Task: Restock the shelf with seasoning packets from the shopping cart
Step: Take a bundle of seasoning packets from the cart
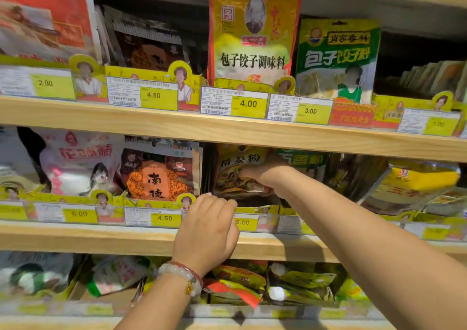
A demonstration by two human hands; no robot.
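Head view: nearest, the left hand (pixel 207 224), with a bead bracelet (pixel 182 275) at the wrist, is held against the middle shelf (pixel 101 238) edge; its grip is curled, and what it holds cannot be told. Farther in, the right hand (pixel 262 173) is closed on a seasoning packet (pixel 235 175) standing upright in the shelf row.
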